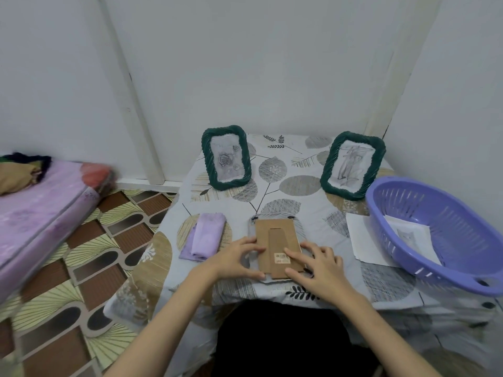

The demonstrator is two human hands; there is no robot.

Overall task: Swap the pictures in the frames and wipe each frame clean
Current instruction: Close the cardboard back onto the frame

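A picture frame lies face down in the middle of the table, its brown cardboard back point(275, 235) with a fold-out stand and a barcode sticker facing up. My left hand point(236, 259) grips the back's left edge between thumb and fingers. My right hand point(315, 265) rests on its lower right, with straight fingers pressing on the board. Two dark green twisted frames stand upright at the back: the left frame point(226, 157) holds a rose picture, the right frame point(352, 164) a grey sketch. A folded lilac cloth point(205, 236) lies left of the face-down frame.
A purple slotted plastic basket point(435, 232) sits at the right edge with a paper picture point(408, 235) inside it, on top of a white sheet point(362, 238). A leaf-patterned cloth point(275, 170) covers the table. A mattress point(40, 213) lies on the floor at left. Walls close in behind.
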